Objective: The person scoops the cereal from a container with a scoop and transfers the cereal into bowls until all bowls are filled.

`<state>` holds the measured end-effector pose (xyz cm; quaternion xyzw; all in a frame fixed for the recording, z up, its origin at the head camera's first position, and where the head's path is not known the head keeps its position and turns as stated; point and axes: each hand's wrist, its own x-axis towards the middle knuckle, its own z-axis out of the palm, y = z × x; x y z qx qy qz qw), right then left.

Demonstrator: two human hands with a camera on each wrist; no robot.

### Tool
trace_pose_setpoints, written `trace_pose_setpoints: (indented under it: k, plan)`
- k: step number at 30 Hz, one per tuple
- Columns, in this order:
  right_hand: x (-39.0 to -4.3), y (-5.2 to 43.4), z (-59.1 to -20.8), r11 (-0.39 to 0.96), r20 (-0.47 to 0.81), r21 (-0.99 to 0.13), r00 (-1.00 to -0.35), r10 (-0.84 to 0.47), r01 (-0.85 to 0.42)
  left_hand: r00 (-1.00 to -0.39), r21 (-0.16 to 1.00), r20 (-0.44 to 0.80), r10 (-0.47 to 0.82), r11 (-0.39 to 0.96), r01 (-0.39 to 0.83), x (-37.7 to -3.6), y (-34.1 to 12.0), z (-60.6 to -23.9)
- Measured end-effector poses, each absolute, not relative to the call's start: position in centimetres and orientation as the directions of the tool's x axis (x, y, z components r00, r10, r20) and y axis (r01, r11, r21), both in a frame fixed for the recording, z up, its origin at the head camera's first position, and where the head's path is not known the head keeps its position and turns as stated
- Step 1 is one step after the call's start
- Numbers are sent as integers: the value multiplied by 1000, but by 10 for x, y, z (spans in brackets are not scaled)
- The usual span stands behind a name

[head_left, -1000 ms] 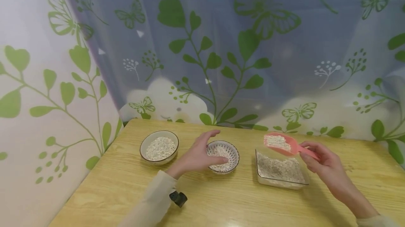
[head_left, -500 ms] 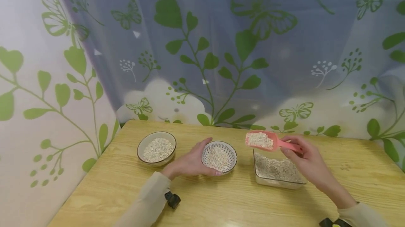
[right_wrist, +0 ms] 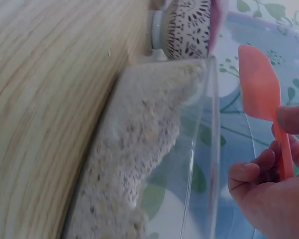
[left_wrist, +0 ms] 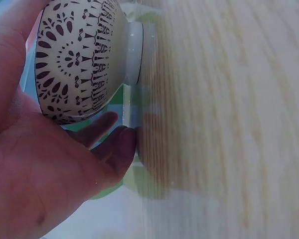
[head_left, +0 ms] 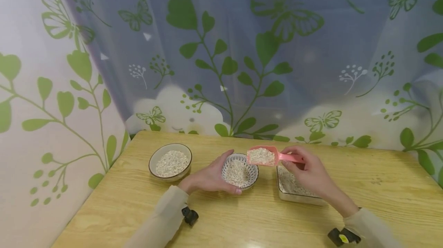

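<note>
A small patterned bowl (head_left: pixel 237 174) with oat flakes inside stands on the table. My left hand (head_left: pixel 212 174) holds it from the left side, thumb at the near rim and a finger at the far rim. The left wrist view shows the bowl's dark printed outside (left_wrist: pixel 74 59) and its foot. My right hand (head_left: pixel 311 171) grips the handle of a pink scoop (head_left: pixel 273 155) heaped with oat flakes. The scoop's front overlaps the bowl's right rim in the head view. Its underside (right_wrist: pixel 259 84) shows in the right wrist view, above the level of the clear container.
A clear rectangular container (head_left: pixel 301 198) of oat flakes stands under my right hand, partly hidden by it. To the left of my left hand is a larger white bowl (head_left: pixel 170 179), also with oat flakes. Behind the wooden table (head_left: pixel 221 221) hangs a leaf-printed curtain (head_left: pixel 207 67).
My right hand has carried the filled scoop left, from above the container to the patterned bowl. My left hand has closed from hovering over that bowl to holding its side.
</note>
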<state>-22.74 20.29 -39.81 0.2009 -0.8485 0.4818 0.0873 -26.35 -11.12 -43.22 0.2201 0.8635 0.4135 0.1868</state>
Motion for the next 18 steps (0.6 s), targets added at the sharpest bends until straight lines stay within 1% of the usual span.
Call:
trace_pose_setpoints:
  k: [5, 8, 10, 14, 18]
  plan:
    - [-228, 187, -398, 454, 338, -777, -898, -283, -435, -834, 802, -150, 531, 558, 211, -263, -111, -432]
    - [-229, 180, -400, 493, 319, -759, -903, -288, -425, -834, 808, -152, 531, 553, 205, -263, -111, -432]
    - [-231, 176, -404, 540, 334, -714, -895, -296, -445, -833, 813, -153, 531, 547, 199, -263, -111, -433]
    - [-235, 171, -412, 590, 402, -613, -850, -339, -525, -833, 823, -155, 531, 536, 189, -264, -110, -434]
    - [-236, 166, -415, 588, 462, -535, -792, -399, -607, -831, 834, -144, 537, 518, 190, -265, -111, -435]
